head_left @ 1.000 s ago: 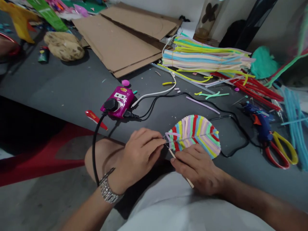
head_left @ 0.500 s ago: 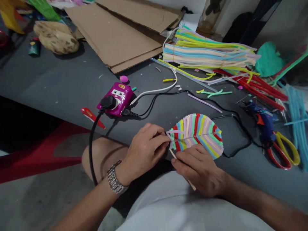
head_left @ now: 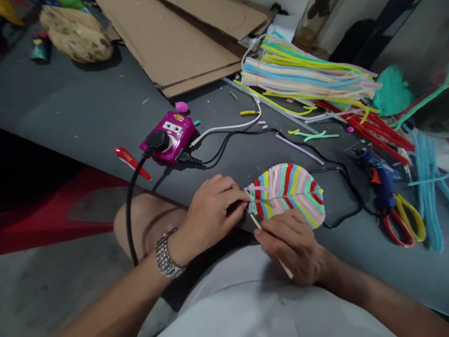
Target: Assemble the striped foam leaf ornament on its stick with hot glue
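Observation:
A leaf-shaped piece made of striped coloured pipe cleaners (head_left: 291,192) lies on the dark grey table (head_left: 87,112) near its front edge. My left hand (head_left: 210,213) pinches a pale purple pipe cleaner strip (head_left: 257,188) at the leaf's left tip, fingers closed. My right hand (head_left: 293,243) is closed round the thin wooden stick (head_left: 255,221) that forms the leaf's stem, just below the leaf. A metal watch sits on my left wrist.
A purple power socket (head_left: 171,135) with black and white cables stands left of the leaf. A blue glue gun (head_left: 380,178) and red-and-yellow scissors (head_left: 407,222) lie to the right. Bundles of coloured pipe cleaners (head_left: 301,77), cardboard sheets (head_left: 182,42) and a red utility knife (head_left: 131,161) surround them.
Both hands stay on the leaf's left tip and stem; the leaf has tilted slightly and the view has shifted a little downward and left.

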Motion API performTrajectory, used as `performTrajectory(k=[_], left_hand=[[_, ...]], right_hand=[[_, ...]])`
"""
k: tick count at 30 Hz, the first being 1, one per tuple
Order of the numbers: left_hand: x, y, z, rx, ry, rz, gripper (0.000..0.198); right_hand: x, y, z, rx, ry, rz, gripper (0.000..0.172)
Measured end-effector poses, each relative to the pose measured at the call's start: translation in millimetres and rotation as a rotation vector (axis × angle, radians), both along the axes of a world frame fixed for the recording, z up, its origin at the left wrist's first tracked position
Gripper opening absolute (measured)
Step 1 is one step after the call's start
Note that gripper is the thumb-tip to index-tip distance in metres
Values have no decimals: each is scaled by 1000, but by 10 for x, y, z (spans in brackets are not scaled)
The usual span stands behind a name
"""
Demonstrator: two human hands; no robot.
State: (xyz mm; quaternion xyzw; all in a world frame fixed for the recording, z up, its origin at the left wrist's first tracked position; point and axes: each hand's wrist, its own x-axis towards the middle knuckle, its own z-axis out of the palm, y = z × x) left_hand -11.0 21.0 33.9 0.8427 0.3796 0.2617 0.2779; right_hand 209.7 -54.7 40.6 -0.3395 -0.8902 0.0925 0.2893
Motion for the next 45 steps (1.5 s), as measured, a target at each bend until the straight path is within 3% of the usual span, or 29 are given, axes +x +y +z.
performTrajectory(k=[26, 36, 45], left_hand=[[-5, 17, -12, -9, -9, -31, 13], [-8, 23, 4, -40, 7, -35, 12], [-8, 19, -37, -19, -17, -36, 9]], right_hand=[[-37, 21, -48, 26, 11, -47, 20], [-37, 59, -30, -119, 157, -116, 19], [-32, 67, -64, -122, 217, -129, 22]])
